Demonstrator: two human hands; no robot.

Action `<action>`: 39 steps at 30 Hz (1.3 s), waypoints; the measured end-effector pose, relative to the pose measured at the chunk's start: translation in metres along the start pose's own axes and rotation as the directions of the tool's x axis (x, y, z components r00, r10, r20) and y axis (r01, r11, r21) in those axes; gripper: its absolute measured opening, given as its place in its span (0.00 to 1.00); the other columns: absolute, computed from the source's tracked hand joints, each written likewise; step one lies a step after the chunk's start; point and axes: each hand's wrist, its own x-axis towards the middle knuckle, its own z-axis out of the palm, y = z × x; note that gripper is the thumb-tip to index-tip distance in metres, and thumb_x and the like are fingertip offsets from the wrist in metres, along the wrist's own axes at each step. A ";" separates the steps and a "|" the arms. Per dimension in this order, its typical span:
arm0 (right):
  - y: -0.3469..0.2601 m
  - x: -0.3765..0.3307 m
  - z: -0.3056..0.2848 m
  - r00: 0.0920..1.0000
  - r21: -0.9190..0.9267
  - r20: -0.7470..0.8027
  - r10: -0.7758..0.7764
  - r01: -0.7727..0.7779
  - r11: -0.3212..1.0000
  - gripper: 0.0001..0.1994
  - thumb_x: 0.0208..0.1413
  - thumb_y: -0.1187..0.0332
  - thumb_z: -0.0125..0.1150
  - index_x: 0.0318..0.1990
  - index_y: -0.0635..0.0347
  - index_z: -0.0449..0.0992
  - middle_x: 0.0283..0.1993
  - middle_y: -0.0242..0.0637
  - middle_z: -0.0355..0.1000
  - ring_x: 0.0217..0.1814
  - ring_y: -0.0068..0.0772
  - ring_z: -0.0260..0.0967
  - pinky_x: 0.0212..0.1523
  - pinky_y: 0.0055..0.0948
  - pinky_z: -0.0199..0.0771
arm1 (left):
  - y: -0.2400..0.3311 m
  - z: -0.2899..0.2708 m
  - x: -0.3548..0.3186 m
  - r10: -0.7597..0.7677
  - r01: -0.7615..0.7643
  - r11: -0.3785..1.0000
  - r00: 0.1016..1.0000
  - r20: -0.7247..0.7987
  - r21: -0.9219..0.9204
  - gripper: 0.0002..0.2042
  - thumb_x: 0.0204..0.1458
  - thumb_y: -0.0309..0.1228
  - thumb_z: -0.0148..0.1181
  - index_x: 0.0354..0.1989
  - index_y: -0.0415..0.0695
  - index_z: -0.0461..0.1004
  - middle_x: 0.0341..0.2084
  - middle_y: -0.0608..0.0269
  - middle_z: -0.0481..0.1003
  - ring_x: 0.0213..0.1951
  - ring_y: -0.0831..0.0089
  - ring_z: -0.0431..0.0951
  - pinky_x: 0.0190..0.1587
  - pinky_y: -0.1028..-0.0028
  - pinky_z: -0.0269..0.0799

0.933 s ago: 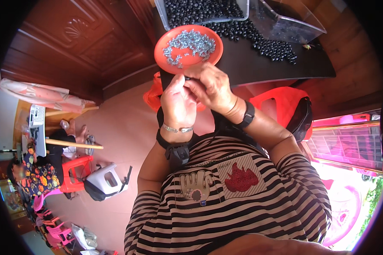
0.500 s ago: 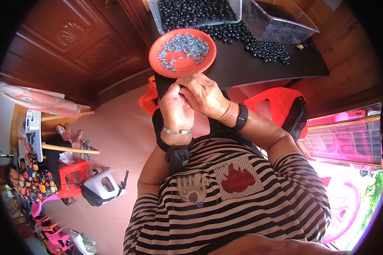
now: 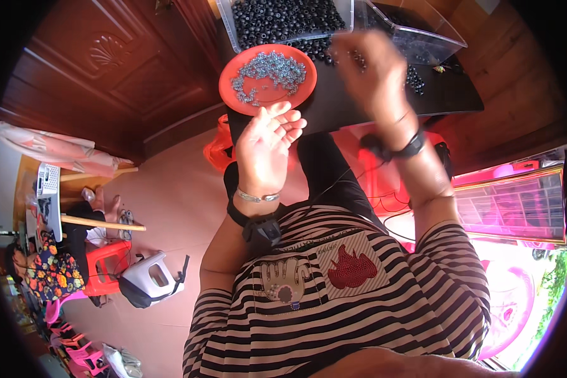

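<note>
My left hand (image 3: 264,148) is raised palm up at the table's near edge, fingers loosely apart, and no object shows in it. Just beyond its fingertips stands an orange-red plate (image 3: 228,94) holding many small silvery metal pieces (image 3: 277,66). Farther right, my right hand (image 3: 375,72) hovers over a spread of small black ring-like pieces (image 3: 416,82). Motion smears its fingers, so whether anything is in them does not show. The hand and forearm hide part of the spread.
On the black table (image 3: 453,94), a clear plastic bin (image 3: 228,25) full of black pieces stands behind the plate. A second clear bin (image 3: 438,47) leans at the right. A red plastic bag (image 3: 219,148) hangs below the left edge. Another person (image 3: 53,264) is at the far left.
My hands have come apart. The right one has swung away to the right and farther over the black pieces, while the left stayed near the plate and its fingers have opened.
</note>
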 end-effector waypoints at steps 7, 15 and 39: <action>0.138 0.057 -0.038 0.991 -0.417 -0.116 0.065 -0.108 0.903 0.09 0.46 0.76 0.60 0.38 0.63 0.75 0.33 0.46 0.72 0.36 0.46 0.71 0.34 0.35 0.71 | -0.003 0.001 -0.003 -0.067 0.068 0.998 0.997 -0.024 0.013 0.15 0.60 0.38 0.43 0.41 0.37 0.69 0.35 0.56 0.74 0.40 0.64 0.74 0.45 0.69 0.67; 0.097 -0.010 0.034 0.777 -0.152 0.547 0.312 -0.275 0.949 0.09 0.48 0.62 0.61 0.33 0.56 0.78 0.28 0.40 0.76 0.32 0.41 0.74 0.35 0.32 0.73 | -0.004 -0.004 -0.005 -0.076 0.077 0.997 0.997 -0.030 0.023 0.13 0.59 0.37 0.43 0.37 0.40 0.69 0.34 0.57 0.74 0.38 0.66 0.74 0.43 0.70 0.67; -0.034 -0.036 0.034 0.790 0.651 0.609 0.070 -0.548 0.525 0.09 0.55 0.70 0.59 0.41 0.63 0.76 0.38 0.34 0.71 0.41 0.27 0.72 0.44 0.24 0.72 | -0.006 -0.004 0.016 -0.035 0.032 0.996 0.999 0.033 0.079 0.14 0.59 0.38 0.44 0.42 0.40 0.69 0.32 0.61 0.74 0.35 0.70 0.75 0.40 0.73 0.67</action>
